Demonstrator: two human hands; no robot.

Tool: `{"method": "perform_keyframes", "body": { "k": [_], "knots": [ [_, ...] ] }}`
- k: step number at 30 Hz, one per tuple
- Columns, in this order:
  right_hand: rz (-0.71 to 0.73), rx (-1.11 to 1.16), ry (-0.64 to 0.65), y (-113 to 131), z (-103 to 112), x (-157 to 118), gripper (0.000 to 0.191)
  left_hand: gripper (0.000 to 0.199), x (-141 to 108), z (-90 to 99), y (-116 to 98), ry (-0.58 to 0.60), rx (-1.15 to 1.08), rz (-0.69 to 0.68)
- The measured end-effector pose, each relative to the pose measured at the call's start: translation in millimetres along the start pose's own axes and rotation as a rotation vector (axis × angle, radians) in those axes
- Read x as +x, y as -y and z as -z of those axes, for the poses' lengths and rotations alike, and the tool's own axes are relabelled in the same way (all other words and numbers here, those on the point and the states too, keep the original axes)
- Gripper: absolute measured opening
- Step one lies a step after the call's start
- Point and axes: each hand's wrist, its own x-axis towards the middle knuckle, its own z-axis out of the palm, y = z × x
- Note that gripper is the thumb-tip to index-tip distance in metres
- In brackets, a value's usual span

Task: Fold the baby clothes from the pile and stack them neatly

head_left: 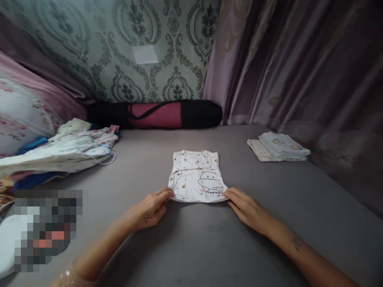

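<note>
A small white baby shirt [191, 181] lies partly folded on the grey sheet [191, 247], its near edge towards me. It carries a line-drawn hippo face, some lettering and a scatter of small dark and tan prints. My left hand [154, 207] pinches the near left corner of the shirt between thumb and fingers. At the near right corner, my right hand [243, 205] grips the fabric the same way. The sides of the shirt are tucked in and its top edge lies flat.
Rumpled clothes [80, 143] are heaped at the left beside a floral pillow [24, 111]. Folded clothes [281, 145] sit in a stack at the right. A black and maroon long bag [155, 115] rests along the wall. Purple curtains [257, 71] hang at the right.
</note>
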Motion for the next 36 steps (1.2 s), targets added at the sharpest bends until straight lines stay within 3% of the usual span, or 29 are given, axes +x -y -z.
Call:
{"method": "perform_keyframes", "body": {
  "k": [5,8,13,17,24,31,36],
  "knots": [
    [-0.015,-0.129,-0.090,1.2,1.4,12.8,0.025,0.032,8.8,-2.0,1.6,-0.092,0.126,-0.014],
    [-0.044,-0.141,-0.228,-0.5,4.3,26.2,0.019,0.020,22.8,1.2,2.1,-0.240,0.124,0.000],
    [-0.119,0.183,-0.408,-6.4,5.9,52.1,0.010,0.011,49.3,10.7,-5.0,-0.478,-0.147,0.126],
    [-0.226,0.316,-0.468,-11.5,-0.3,68.9,0.012,0.015,63.7,7.7,-2.6,-0.544,-0.292,0.198],
    [-0.277,0.268,-0.640,-27.0,-13.8,93.3,0.018,0.018,85.5,-3.6,15.3,-0.643,-0.252,0.279],
    [-0.430,0.227,-0.716,-46.1,-23.7,131.9,0.031,0.019,128.0,-9.0,36.8,-0.757,-0.199,0.392],
    [-0.608,0.118,-0.587,-66.0,-38.5,156.8,0.033,0.022,158.0,-22.2,73.1,-0.716,-0.117,0.427]
  ]
}}
